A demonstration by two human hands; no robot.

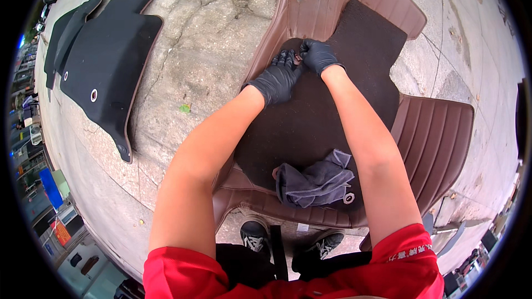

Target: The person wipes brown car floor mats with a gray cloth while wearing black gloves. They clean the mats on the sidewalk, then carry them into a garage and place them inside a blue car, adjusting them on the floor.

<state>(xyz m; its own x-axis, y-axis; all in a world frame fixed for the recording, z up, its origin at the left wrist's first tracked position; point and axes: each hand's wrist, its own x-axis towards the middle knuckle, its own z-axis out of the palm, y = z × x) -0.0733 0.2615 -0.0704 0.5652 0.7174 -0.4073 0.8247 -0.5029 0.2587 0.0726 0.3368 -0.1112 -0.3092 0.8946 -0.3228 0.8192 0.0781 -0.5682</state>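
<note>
My left hand, in a black glove, lies on the dark brown car floor mat with its fingers stretched out. Close against it, my right hand, gloved alike, has its fingers curled in a pinch at the mat's far left edge. Between the two hands shows a small reddish-brown piece; the fingers partly cover it, and its kind is unclear. Under the dark mat spreads a larger brown quilted leather-look floor liner with raised sides. A crumpled grey cloth rests on the mat's near end, beside a metal-rimmed eyelet.
Further black mats with light-rimmed eyelets lie on the cracked concrete ground at the left. My shoes stand at the liner's near edge. A small green leaf is on the ground left of the liner.
</note>
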